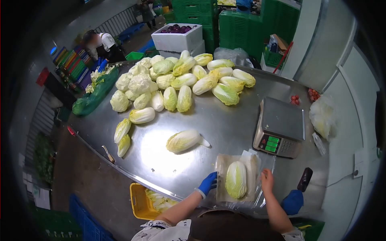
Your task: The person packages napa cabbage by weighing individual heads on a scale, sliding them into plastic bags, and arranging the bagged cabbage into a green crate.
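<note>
A Chinese cabbage (236, 180) lies upright in view on a brownish sheet (220, 164) spread at the table's near edge. My left hand (207, 184), in a blue glove, is at the sheet's left edge with its fingers stretched out and apart. Bare, my right hand (267, 180) hovers to the right of the sheet, over clear plastic film (270, 164), its fingers loosely extended. Neither hand touches the cabbage. Another Chinese cabbage (183, 141) with a loose outer leaf lies farther up on the metal table (161, 168).
Many cabbages (185, 98) are heaped at the far side. A digital scale (280, 126) stands right, a knife (107, 154) at the left edge. Below is a yellow crate (138, 205) of leaves. A blue glove (292, 202) lies at right. A co-worker (105, 45) stands far left.
</note>
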Demonstrator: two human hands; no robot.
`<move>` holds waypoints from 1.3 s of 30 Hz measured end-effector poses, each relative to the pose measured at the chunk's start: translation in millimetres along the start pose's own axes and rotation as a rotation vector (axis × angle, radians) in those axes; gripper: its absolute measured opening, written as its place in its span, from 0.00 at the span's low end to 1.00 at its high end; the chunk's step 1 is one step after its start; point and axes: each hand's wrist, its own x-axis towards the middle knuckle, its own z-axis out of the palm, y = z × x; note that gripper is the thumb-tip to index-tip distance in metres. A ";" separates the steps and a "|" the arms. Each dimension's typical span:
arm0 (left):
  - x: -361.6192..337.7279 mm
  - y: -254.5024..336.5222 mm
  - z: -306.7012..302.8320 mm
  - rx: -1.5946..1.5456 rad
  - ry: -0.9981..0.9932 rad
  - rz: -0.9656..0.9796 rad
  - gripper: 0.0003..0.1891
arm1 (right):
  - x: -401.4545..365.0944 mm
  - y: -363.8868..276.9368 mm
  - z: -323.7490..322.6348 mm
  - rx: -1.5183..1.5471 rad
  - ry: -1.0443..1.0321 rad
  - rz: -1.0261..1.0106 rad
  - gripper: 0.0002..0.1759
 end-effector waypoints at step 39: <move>57.5 7.0 46.2 1.319 -0.577 0.912 0.08 | -159.7 -46.2 -75.0 0.476 -0.730 0.526 0.46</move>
